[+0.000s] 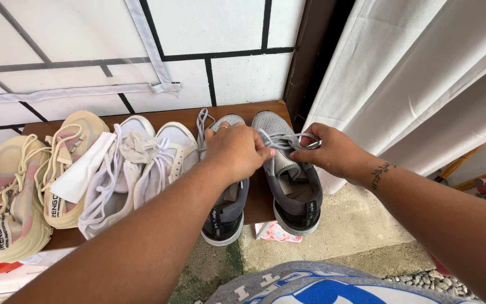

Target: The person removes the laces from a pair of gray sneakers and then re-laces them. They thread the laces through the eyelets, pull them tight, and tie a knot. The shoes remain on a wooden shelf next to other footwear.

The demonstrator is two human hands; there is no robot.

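Laces of pale grey flat woven cord point(279, 141) run across the tongue of the right-hand grey knit-mesh trainer with dark heel collar point(291, 180), which stands at the right end of the brown wooden shelf point(187, 115), heel overhanging the front edge. The right hand point(333, 151) has thumb and fingers pinched together on a lace end just above the tongue. The left hand point(237, 151) lies curled over the matching grey trainer point(226, 217) beside it, fingertips meeting the same lace; whether it grips the lace or only presses cannot be told.

Judgement: the cord looks light, limp and easily slipped, best taken near its tip; the shoes appear light, soft in the upper and stiffer at the sole, best held at the heel collar.

Toward the left end of the shelf stand 2 white lace-up trainers point(136, 169) with loose laces, then 2 cream and pink chunky trainers point(23, 186), with a white fabric strip point(82, 169) lying across between the pairs.

Hidden: the left trainer's lacing lies under the left hand. A pink patterned scrap point(279, 232) under the shelf edge is unidentifiable. The cream pair is cut off at the frame's left.
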